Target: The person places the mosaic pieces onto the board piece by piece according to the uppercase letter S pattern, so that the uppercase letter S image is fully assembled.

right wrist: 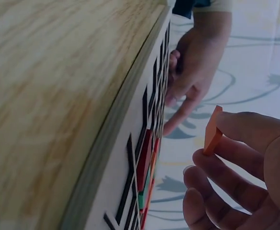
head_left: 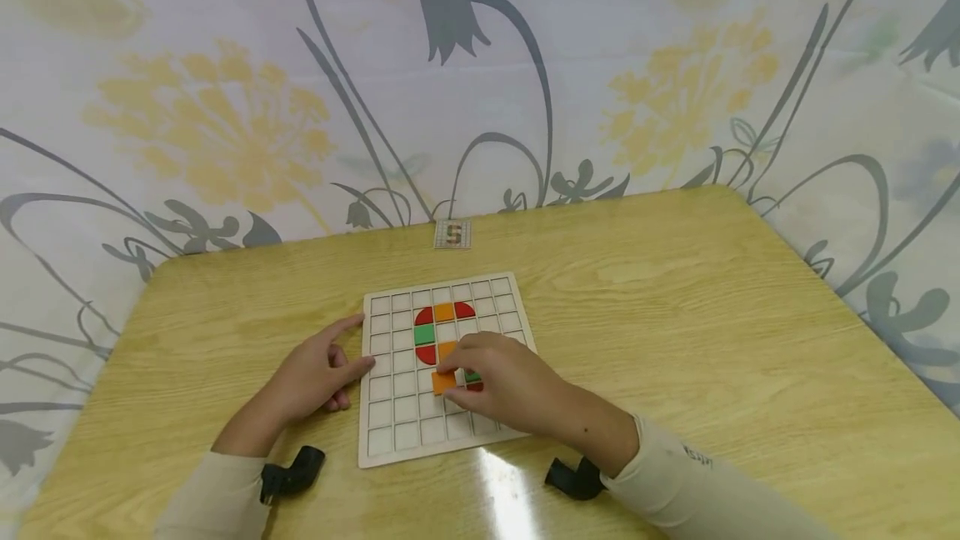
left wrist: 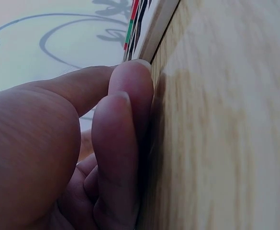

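My right hand [head_left: 517, 382] pinches an orange square tile [head_left: 443, 383] between thumb and index finger. In the right wrist view that tile [right wrist: 211, 132] is held on edge, apart from the white grid board [head_left: 363, 407]. Set into the board are red quarter-round tiles [head_left: 426, 354], orange squares [head_left: 444, 312] and a green square [head_left: 424, 334]. Another green tile [head_left: 472, 376] and a red one [head_left: 475, 387] are partly hidden beneath my right hand. My left hand [head_left: 311, 377] touches the board's left edge with thumb and index finger, its other fingers loosely bent.
A small card [head_left: 453, 234] printed with a coloured grid pattern lies at the back of the wooden table [head_left: 660, 298]. Behind the table hangs a flowered cloth [head_left: 375, 65]. Black devices [head_left: 292, 473] are strapped at both wrists.
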Tool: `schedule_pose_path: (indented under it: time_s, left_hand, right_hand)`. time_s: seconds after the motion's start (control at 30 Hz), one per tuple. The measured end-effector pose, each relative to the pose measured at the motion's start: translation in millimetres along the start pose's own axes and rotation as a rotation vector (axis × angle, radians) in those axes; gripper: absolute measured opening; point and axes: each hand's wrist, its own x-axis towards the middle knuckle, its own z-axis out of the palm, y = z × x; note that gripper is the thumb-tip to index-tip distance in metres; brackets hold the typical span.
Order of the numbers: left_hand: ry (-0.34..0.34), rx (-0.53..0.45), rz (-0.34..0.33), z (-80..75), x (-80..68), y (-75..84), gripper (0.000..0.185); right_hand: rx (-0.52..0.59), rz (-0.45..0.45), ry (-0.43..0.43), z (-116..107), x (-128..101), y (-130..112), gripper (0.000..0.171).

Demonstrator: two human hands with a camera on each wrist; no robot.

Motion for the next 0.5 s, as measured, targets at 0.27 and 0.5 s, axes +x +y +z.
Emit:
schedule_pose_path:
  time_s: [0.27,0.5]
  left_hand:
    - [0.0,-0.005,0.006,1.0,0.8,-0.1,0.073]
    - [0.007,0.003,0.009,-0.6,-0.1,0.9,0.073]
  right_hand:
    - [-0.002,-0.001,-0.035,4.4,-0.1,4.7,0.02]
    - [-0.027,0.026,-0.075,7.5,0.1,7.5,0.024]
